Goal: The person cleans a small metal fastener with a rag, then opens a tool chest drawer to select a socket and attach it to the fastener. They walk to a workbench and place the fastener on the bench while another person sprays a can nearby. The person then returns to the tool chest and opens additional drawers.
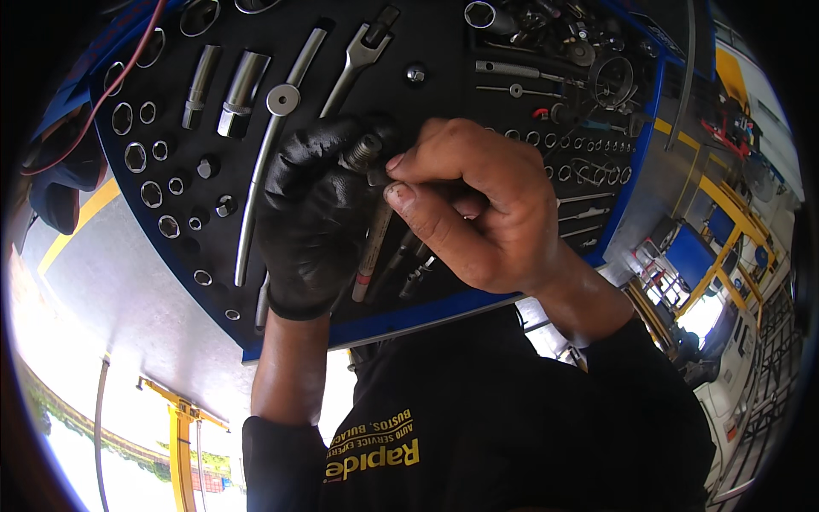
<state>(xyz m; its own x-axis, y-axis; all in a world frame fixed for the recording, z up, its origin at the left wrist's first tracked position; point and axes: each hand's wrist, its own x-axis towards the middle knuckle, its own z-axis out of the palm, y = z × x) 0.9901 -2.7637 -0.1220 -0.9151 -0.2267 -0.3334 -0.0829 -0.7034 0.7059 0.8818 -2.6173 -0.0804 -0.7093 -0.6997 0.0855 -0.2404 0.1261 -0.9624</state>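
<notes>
My left hand (311, 213), in a black glove, is closed around a small ridged metal piece (365, 150) that looks like a threaded fitting. My bare right hand (482, 205) meets it from the right, thumb and forefinger pinched at a small dark part (378, 177) beside the fitting. Whether that part is joined to the fitting, I cannot tell. Both hands are above a tool tray (435, 102) with a black lining. A slim rod with a reddish band (368, 256) shows below and between the hands, its upper end hidden.
Sockets (136, 157) of several sizes fill the tray's left side. Two long sockets (245, 94), a long ratchet handle (271, 145) and a forked-head bar (363, 55) lie farther in. Loose small parts (580, 51) crowd the far right. A blue rim (409, 320) edges the tray.
</notes>
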